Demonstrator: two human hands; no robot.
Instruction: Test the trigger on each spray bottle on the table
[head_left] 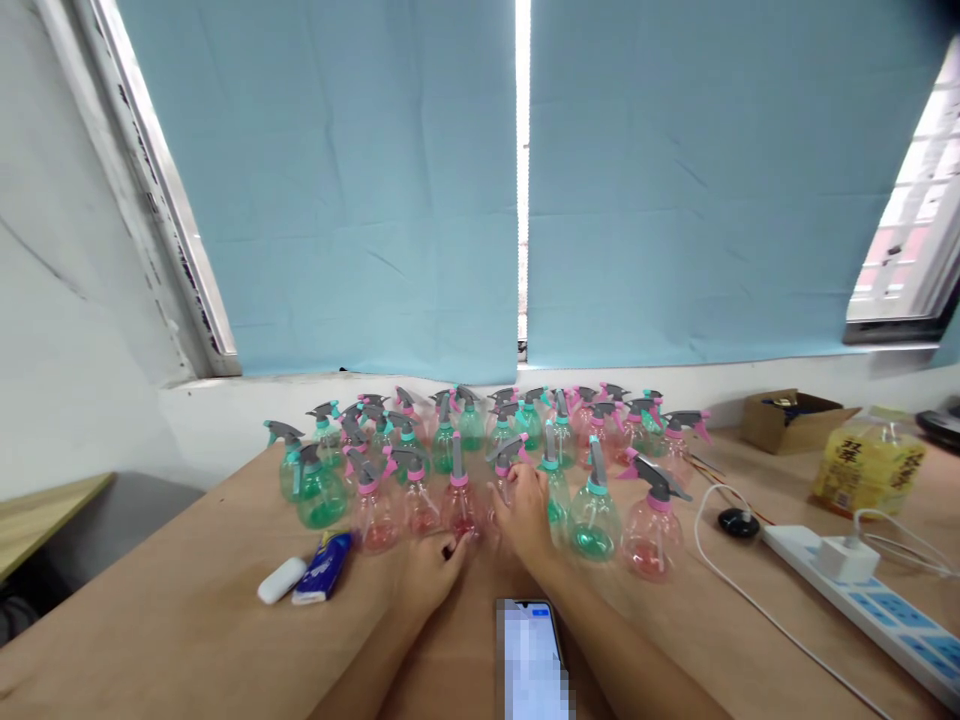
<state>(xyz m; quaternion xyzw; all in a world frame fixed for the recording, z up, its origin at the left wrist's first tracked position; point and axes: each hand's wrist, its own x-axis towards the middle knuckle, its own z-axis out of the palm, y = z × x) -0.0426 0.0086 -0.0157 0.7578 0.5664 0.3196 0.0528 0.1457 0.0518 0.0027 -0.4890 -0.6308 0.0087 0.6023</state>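
Rows of round, clear spray bottles with grey trigger heads stand on the table, some tinted pink and some green. My right hand (526,508) is closed around the neck of a pink spray bottle (504,458) in the front row, its fingers hiding part of the bottle. My left hand (433,572) rests low on the table with curled fingers, just in front of another pink spray bottle (460,505). A small dark spot shows at its fingertips; I cannot tell what it is. Right of my right hand stands a green spray bottle (594,520).
A phone (531,655) lies between my forearms. On the left are a white case (282,580) and a blue packet (324,568). A power strip (877,600), white cable, black mouse-like object (739,523), yellow bag (866,465) and cardboard box (791,425) occupy the right.
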